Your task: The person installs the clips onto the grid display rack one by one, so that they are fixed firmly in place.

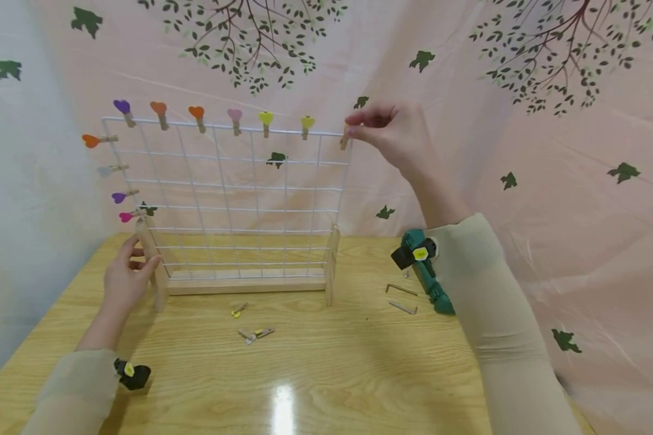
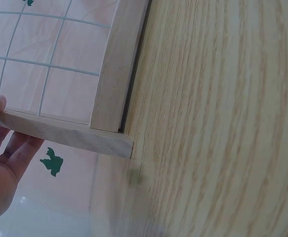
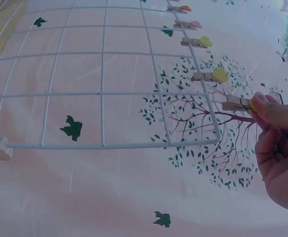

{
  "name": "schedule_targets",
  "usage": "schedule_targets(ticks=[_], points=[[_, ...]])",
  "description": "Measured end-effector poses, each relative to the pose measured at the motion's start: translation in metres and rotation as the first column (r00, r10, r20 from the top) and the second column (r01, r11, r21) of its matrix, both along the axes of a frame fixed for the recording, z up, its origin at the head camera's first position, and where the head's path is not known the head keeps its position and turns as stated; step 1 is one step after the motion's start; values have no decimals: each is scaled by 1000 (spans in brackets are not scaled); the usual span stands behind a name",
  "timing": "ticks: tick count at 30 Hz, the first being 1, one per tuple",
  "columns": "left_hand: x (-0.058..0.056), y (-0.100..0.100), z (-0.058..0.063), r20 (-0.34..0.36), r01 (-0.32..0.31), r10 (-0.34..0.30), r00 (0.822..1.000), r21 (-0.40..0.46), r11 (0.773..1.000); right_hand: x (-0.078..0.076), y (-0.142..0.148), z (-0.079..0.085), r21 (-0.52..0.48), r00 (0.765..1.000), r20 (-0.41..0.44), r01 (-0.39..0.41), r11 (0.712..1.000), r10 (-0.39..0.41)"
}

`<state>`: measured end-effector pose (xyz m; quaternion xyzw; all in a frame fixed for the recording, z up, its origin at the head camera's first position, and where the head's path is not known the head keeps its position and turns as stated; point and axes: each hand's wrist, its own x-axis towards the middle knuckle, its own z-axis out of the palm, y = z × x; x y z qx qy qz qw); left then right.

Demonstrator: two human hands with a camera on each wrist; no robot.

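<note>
Right hand point(image 1: 394, 136) pinches a small wooden clothespin with a yellow heart head point(image 3: 236, 103) between thumb and fingertips, right of upper centre in the head view. It's at the upper right corner of the white wire grid panel point(image 3: 102, 145); right wrist view shows its tip just short of the wire. Left hand point(image 1: 124, 275) grips the pale wooden upright point(image 2: 84, 136), lower left of the head frame, thumb on one side, fingers on the other. Six heart clothespins point(image 1: 266, 119) sit along the top wire: purple, two orange, pink, two yellow. Four side clothespins point(image 1: 118, 197) are on the left edge: orange, pale, purple, magenta. Loose clothespins point(image 1: 257, 333) lie on the wood-grain table point(image 1: 332, 374), lower centre. Two metal hex keys point(image 1: 402, 307) lie right of centre, near a green tool point(image 1: 438, 296) partly behind the right sleeve point(image 1: 500, 314).
</note>
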<state>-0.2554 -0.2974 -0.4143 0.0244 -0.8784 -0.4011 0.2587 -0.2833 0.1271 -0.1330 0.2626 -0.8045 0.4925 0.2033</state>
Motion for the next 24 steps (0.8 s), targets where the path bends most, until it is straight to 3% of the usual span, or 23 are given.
schedule_targets(ticks=[4,12,24], points=[[0,-1,-1,-9,-2,1,1000,-4,1000,-9,-4,6,-22,998,44,39,999,-38],[-1,-2,-2,-1,0,0,1000,-6,1000,-23,-9,9,50,994,76,80,996,-84],[-1,-1,-3,-30,-4,3,1000,-9,1000,-19,-13,5,152,998,37,41,988,-47]])
